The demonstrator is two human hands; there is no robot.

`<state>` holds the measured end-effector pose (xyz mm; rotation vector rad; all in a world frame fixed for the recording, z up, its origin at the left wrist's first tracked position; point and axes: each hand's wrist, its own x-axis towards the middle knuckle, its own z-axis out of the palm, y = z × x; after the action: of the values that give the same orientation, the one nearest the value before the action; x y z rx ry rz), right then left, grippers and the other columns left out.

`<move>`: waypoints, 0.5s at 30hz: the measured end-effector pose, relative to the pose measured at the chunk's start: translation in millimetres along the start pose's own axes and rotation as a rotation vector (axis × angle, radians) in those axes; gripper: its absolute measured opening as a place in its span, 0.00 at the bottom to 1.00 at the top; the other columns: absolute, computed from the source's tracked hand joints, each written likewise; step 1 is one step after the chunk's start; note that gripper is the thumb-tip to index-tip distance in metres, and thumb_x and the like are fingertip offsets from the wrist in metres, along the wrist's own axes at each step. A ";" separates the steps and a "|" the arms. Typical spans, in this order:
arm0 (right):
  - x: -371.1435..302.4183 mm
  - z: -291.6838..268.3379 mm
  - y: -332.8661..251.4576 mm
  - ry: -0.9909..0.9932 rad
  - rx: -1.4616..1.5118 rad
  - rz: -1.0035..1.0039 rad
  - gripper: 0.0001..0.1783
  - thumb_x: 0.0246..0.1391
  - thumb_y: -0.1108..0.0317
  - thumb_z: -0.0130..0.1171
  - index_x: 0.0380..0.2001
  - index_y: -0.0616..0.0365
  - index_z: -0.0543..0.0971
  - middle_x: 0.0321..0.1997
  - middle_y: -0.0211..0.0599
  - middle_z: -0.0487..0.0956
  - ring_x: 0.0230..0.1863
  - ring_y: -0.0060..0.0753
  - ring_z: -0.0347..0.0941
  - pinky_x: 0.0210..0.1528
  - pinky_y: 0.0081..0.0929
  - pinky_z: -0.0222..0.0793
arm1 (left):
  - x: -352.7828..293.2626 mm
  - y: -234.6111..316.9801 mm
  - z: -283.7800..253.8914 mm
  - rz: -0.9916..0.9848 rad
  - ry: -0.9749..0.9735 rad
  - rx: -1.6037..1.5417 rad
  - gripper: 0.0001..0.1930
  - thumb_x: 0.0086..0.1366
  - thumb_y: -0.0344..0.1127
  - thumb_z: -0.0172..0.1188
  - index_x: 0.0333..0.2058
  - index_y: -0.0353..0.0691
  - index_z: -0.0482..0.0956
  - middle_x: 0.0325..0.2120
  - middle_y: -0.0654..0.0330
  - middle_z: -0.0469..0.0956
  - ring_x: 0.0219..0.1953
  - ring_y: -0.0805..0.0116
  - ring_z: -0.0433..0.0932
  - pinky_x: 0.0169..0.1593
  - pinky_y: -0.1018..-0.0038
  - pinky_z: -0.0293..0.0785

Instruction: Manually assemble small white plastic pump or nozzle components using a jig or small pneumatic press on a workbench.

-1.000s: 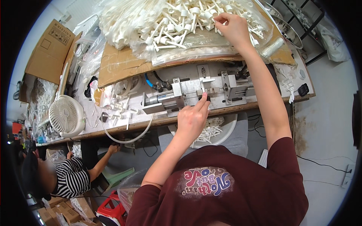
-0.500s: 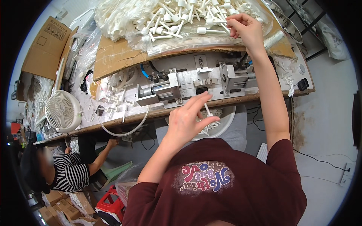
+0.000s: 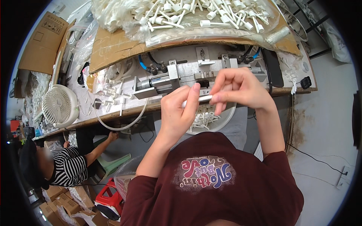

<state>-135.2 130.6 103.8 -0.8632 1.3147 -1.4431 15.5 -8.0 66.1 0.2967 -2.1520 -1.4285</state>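
Note:
My left hand (image 3: 176,110) is closed, its thumb raised, around a white plastic piece whose end shows beside the fingers. From the other side my right hand (image 3: 241,89) pinches a thin white plastic stem (image 3: 204,98) between thumb and fingertips. The stem lies almost level between the two hands; whether it joins the piece in my left hand is hidden by the fingers. Both hands are in front of a metal clamping fixture (image 3: 173,77) at the table's edge. Below them, a round white basin (image 3: 230,119) on my lap holds many small white stem pieces.
White cup-headed stems (image 3: 226,17) are heaped on plastic film over a cardboard sheet (image 3: 117,52). A white fan (image 3: 59,105), a clear hose (image 3: 124,127) and loose white fittings (image 3: 113,96) are at the left. Another person in a striped shirt (image 3: 69,165) sits at lower left.
My right hand has come back from the heap and down to my left hand, bringing a white piece. The left hand has turned and closed, moving slightly left.

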 end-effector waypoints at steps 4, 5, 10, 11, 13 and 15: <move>-10.5 13.2 -0.6 -0.004 -0.015 0.029 0.05 0.55 0.81 0.61 0.29 0.66 0.74 0.27 0.44 0.82 0.26 0.33 0.84 0.25 0.17 0.76 | -7.6 0.6 8.5 0.079 0.085 0.092 0.16 0.69 0.28 0.55 0.20 0.31 0.70 0.13 0.59 0.63 0.16 0.70 0.63 0.22 0.71 0.58; -12.1 14.1 3.9 0.033 -0.006 0.028 0.05 0.56 0.81 0.61 0.29 0.66 0.74 0.27 0.44 0.82 0.26 0.33 0.84 0.25 0.17 0.75 | -8.4 2.1 8.5 0.102 0.083 0.143 0.15 0.68 0.28 0.56 0.21 0.31 0.71 0.14 0.57 0.65 0.16 0.67 0.65 0.22 0.69 0.60; -1.4 6.7 5.8 0.129 0.095 -0.018 0.05 0.56 0.78 0.62 0.31 0.65 0.75 0.27 0.42 0.82 0.22 0.28 0.81 0.22 0.17 0.73 | 1.3 12.8 -1.3 0.114 -0.006 0.103 0.06 0.70 0.26 0.52 0.37 0.31 0.77 0.28 0.56 0.73 0.27 0.72 0.71 0.29 0.77 0.65; 2.2 -1.6 10.1 0.167 0.098 -0.056 0.06 0.56 0.76 0.62 0.31 0.65 0.75 0.27 0.42 0.82 0.21 0.26 0.80 0.22 0.17 0.73 | 0.2 16.7 -5.5 0.047 -0.043 -0.027 0.08 0.70 0.26 0.51 0.42 0.30 0.77 0.33 0.55 0.74 0.30 0.72 0.73 0.34 0.77 0.69; 12.7 -17.9 9.9 0.214 0.126 -0.126 0.09 0.55 0.73 0.64 0.36 0.65 0.76 0.27 0.41 0.81 0.18 0.22 0.77 0.20 0.15 0.71 | 2.4 11.9 -11.5 0.045 -0.119 -0.168 0.17 0.70 0.23 0.49 0.56 0.31 0.75 0.50 0.52 0.75 0.41 0.71 0.79 0.46 0.75 0.77; 19.4 -22.6 0.5 0.144 0.091 -0.082 0.11 0.55 0.72 0.64 0.39 0.66 0.75 0.27 0.39 0.81 0.18 0.21 0.77 0.19 0.15 0.69 | 4.9 14.8 -16.9 0.065 -0.152 -0.127 0.18 0.63 0.18 0.57 0.52 0.32 0.78 0.47 0.52 0.78 0.42 0.70 0.80 0.47 0.75 0.80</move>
<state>-161.8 118.8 97.6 -0.7734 1.3211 -1.6423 22.2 -17.4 86.0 0.0725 -2.1562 -1.5872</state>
